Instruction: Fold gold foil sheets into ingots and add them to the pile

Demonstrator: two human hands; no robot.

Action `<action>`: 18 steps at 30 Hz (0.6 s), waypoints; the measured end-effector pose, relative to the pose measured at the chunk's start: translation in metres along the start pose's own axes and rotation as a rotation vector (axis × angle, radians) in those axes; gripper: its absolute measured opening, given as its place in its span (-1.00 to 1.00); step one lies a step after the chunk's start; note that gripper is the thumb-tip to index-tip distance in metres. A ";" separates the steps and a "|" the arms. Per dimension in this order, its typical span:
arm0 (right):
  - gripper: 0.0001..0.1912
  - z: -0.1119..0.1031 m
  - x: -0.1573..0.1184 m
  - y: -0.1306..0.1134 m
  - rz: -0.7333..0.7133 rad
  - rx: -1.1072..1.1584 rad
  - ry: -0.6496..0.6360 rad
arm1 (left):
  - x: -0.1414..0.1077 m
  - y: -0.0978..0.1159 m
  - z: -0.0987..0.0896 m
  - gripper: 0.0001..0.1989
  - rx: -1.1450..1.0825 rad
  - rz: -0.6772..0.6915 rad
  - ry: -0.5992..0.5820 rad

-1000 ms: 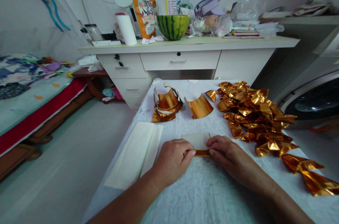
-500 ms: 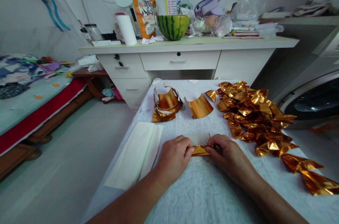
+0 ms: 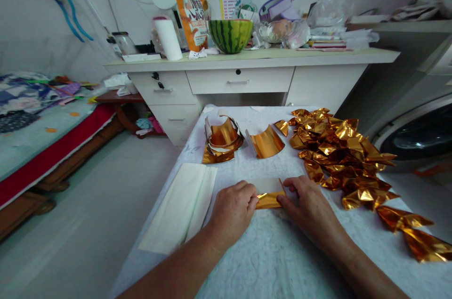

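Note:
A sheet of gold foil paper (image 3: 269, 200) lies on the cloth-covered table, its near edge folded up gold side out and its pale side showing beyond. My left hand (image 3: 234, 205) pinches the left end of the fold. At the right end my right hand (image 3: 304, 200) has thumb and forefinger apart, the thumb tip touching the foil. Behind them are curled gold sheets (image 3: 267, 141) and a rolled gold stack (image 3: 224, 138). A heap of folded gold pieces (image 3: 332, 148) spreads over the table's right side.
Folded white paper (image 3: 180, 207) lies left of my hands on the table (image 3: 261, 261). Beyond the table stands a white desk (image 3: 243, 61) bearing a cut watermelon (image 3: 230, 35) and an orange pouch (image 3: 192, 16). A bed (image 3: 45, 134) is at left, a washing machine (image 3: 420, 125) at right.
My right hand has opened its pinch and shifted slightly right, so more of the folded gold edge shows. My left hand keeps its hold.

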State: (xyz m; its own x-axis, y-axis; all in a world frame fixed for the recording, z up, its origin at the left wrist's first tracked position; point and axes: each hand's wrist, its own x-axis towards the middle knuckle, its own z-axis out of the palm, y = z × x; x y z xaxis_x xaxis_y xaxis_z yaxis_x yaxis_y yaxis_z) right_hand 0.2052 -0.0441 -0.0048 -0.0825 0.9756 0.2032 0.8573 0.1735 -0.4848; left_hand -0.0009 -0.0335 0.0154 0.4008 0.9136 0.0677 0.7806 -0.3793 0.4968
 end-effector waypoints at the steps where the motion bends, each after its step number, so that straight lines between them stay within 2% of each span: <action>1: -0.81 0.001 0.000 0.001 -0.007 -0.018 0.002 | 0.000 0.000 0.000 -0.89 0.002 -0.002 -0.001; 10: -0.82 0.002 0.003 0.000 0.031 -0.101 -0.028 | 0.001 -0.002 0.005 -0.89 0.001 0.008 0.010; 14: -0.83 0.003 0.004 -0.001 0.054 -0.123 -0.045 | 0.000 -0.002 0.004 -0.96 0.079 -0.009 0.038; 15: -0.83 0.003 0.004 -0.001 0.058 -0.130 -0.044 | -0.001 -0.002 0.003 -0.94 0.103 -0.024 0.060; 18: -0.84 0.004 0.004 -0.002 0.068 -0.159 -0.028 | -0.002 -0.002 0.002 -0.72 0.160 -0.090 0.120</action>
State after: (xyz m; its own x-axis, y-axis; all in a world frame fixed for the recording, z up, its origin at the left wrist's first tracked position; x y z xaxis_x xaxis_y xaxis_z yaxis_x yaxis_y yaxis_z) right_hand 0.2008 -0.0403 -0.0069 -0.0339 0.9882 0.1497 0.9309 0.0857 -0.3551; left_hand -0.0024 -0.0345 0.0129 0.2734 0.9521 0.1368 0.8808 -0.3050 0.3621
